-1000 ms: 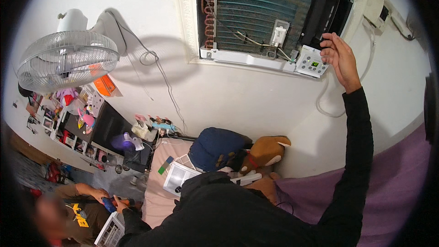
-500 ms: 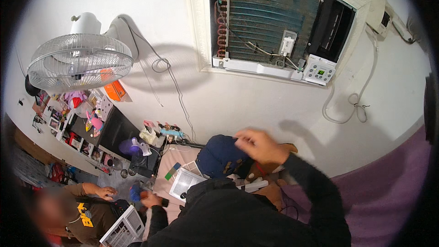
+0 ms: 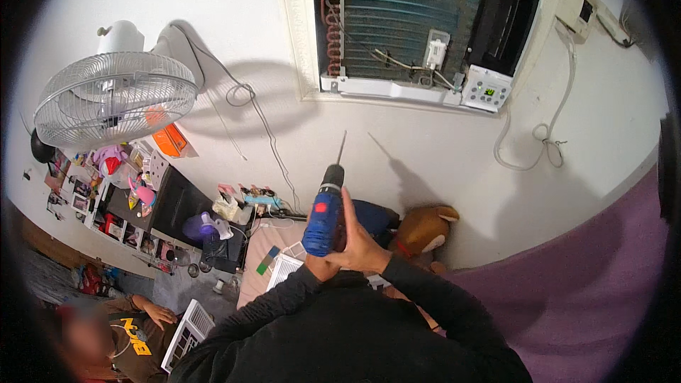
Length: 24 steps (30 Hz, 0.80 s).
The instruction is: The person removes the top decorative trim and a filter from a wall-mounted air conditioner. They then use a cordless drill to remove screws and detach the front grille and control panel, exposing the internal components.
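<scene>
A blue cordless drill [image 3: 320, 232] with a black chuck and a long thin bit stands before me, bit pointing up towards the wall. Beneath its body, my left hand [image 3: 321, 268] is closed at the handle, which is mostly hidden. My right hand [image 3: 363, 248] grips the drill's right side, one finger stretched along the body. Above the bit's tip, apart from it, is a window air conditioner [image 3: 415, 7] without its front cover. Its coil fins show, and a white control panel [image 3: 486, 89] sits at its lower right corner.
A wall fan [image 3: 117, 99] juts out at left, its cord hanging down the wall. Below are a bed [image 3: 250, 280], a white grille [image 3: 284, 269] and a brown plush toy [image 3: 425, 230]. At lower left a co-worker [image 3: 135, 326] has a white panel [image 3: 188, 333] alongside.
The drill has come from low on the left to the middle, bit upward. My right hand has moved left and down onto it. The view has shifted slightly.
</scene>
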Tool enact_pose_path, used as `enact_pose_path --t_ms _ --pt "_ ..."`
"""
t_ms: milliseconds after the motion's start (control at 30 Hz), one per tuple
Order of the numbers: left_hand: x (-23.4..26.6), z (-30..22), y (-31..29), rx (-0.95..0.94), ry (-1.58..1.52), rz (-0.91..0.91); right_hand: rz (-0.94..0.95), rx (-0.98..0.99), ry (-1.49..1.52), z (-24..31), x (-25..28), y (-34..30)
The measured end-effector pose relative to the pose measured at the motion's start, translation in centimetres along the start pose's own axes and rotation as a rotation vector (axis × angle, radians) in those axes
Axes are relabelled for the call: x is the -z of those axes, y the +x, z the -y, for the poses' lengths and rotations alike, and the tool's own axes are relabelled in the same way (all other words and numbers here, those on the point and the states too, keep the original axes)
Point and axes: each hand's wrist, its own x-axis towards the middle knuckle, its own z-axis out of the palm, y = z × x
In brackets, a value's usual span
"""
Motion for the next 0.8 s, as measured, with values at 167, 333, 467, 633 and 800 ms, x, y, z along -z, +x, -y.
enact_pose_path --t_ms 167,333,467,633,800 --pt "1.9 -2.6 0.8 -0.132 -0.167 0.159 -0.210 -0.089 -0.015 3.3 1.1 -1.3" --pt "5.2 -1.7 10.0 0.025 -0.228 -0.093 -0.420 0.108 -0.442 5.2 2.1 -1.3" --pt "7.1 -1.2 20.1 0.278 -0.919 0.163 -0.470 0.293 -0.474 6.2 2.6 0.1" --pt "6.8 -0.9 27.3 0.445 -0.883 0.124 -0.459 0.256 -0.468 7.6 2.1 1.2" --pt "6.4 0.8 29.1 0.481 -0.824 0.103 -0.413 0.223 -0.506 7.9 1.8 1.9"
